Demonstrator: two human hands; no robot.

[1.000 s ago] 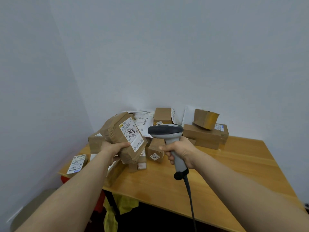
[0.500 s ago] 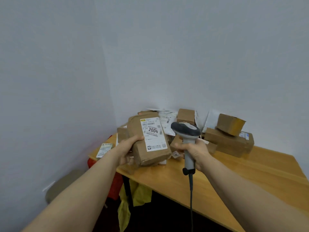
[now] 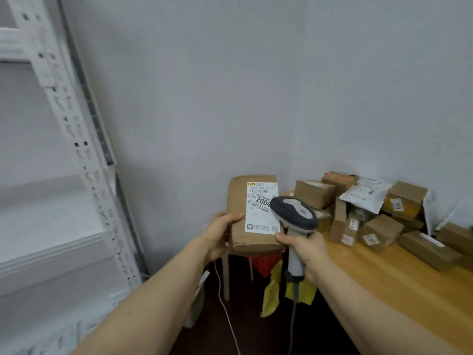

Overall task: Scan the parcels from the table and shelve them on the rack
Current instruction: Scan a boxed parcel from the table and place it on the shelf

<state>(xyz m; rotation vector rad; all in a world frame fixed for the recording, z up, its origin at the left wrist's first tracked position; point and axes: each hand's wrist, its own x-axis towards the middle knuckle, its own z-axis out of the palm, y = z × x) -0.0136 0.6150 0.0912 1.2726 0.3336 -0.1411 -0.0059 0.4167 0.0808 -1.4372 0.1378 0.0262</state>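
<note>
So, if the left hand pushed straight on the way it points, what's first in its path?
The parcel the left hand holds; beyond that, probably the scanner, depth unclear.

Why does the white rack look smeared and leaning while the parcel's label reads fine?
Head view: the rack, at the wide-angle frame's edge, bows and blurs, perhaps from head motion; the parcel, near centre in the left hand, shows 2004 sharply.

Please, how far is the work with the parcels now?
Done: one parcel is off the table. In hand: the left hand grips it, the right hand holds the scanner by its label. Left: shelving it on the rack, then the pile of parcels.
</note>
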